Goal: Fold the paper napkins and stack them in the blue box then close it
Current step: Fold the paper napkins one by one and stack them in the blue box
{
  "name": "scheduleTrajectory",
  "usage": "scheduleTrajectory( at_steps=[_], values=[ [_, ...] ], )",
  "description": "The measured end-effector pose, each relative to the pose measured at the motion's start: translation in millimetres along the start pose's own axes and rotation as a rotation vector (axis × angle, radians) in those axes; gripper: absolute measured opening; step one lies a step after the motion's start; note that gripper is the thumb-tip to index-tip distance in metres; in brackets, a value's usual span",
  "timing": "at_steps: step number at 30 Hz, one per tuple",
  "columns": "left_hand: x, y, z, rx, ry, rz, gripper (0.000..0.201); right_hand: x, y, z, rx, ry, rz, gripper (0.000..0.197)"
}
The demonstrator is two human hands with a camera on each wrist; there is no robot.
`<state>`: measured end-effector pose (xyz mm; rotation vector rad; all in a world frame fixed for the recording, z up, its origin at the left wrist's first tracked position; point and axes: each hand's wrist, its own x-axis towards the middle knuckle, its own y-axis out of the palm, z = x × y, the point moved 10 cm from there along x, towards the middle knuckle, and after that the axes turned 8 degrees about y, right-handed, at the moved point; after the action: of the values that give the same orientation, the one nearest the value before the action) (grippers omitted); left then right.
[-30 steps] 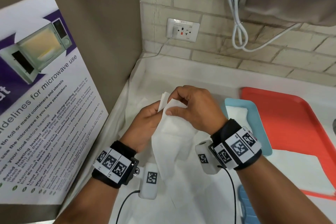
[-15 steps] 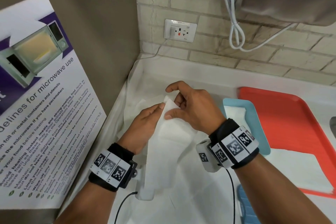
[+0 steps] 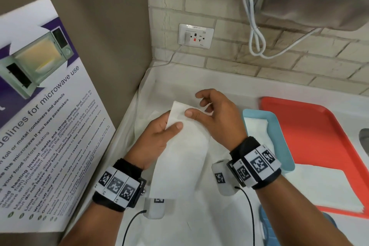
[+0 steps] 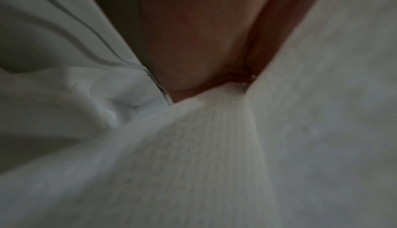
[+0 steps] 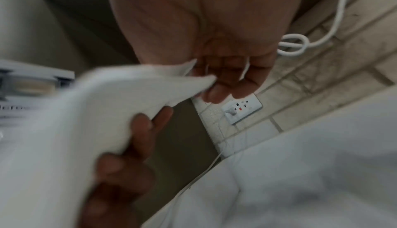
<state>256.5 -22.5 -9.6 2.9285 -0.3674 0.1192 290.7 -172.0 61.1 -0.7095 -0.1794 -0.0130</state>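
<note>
While both hands hold it above the counter:
Napkin (image 3: 183, 146): folded strip, hanging lengthwise.
Left hand (image 3: 157, 138): thumb pinches its left edge.
Right hand (image 3: 217, 118): thumb pinches its top.
Blue box (image 3: 279, 132): open, right of hands, napkins inside.

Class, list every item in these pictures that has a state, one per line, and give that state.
Napkin: folded long, held up by both hands.
Left hand: pinches napkin.
Right hand: pinches napkin's top edge.
Blue box: open, napkins inside.
Wall socket: plug inserted.

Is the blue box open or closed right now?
Open: the blue box shows no lid on top, and white napkins lie visible inside.
</note>
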Motion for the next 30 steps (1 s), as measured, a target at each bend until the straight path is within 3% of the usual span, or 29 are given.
scheduleTrajectory(
  at_steps=[3,5,7,11,18,23,30],
  values=[
    [2.4,-12.7,-4.0,-0.022,0.038,-0.117,0.038,-18.1,20.0,-33.4,0.294,0.274,0.12,0.082],
    [3.2,-20.2,-3.9,-0.021,0.058,-0.18,0.038,-33.1,46.6,-46.1,0.53,0.386,0.265,0.071],
    [3.4,-20.4,-5.2,-0.012,0.077,-0.201,0.037,-41.0,54.5,-45.8,0.595,0.358,0.257,0.051],
    [2.7,-13.5,-7.1,0.022,0.098,-0.194,0.035,-41.6,47.9,-41.3,0.447,0.258,0.092,0.031],
    [3.1,-18.2,-10.1,0.068,0.136,-0.294,0.032,-41.3,49.2,-41.8,0.579,0.302,0.06,0.042],
    [1.7,-30.7,-8.5,0.087,0.138,-0.427,0.03,-47.7,63.4,-42.1,0.699,0.35,0.15,0.04],
    [2.9,-40.4,-5.2,0.134,0.146,-0.471,0.032,-49.5,68.2,-40.0,0.776,0.343,0.212,0.027]
  ],
)
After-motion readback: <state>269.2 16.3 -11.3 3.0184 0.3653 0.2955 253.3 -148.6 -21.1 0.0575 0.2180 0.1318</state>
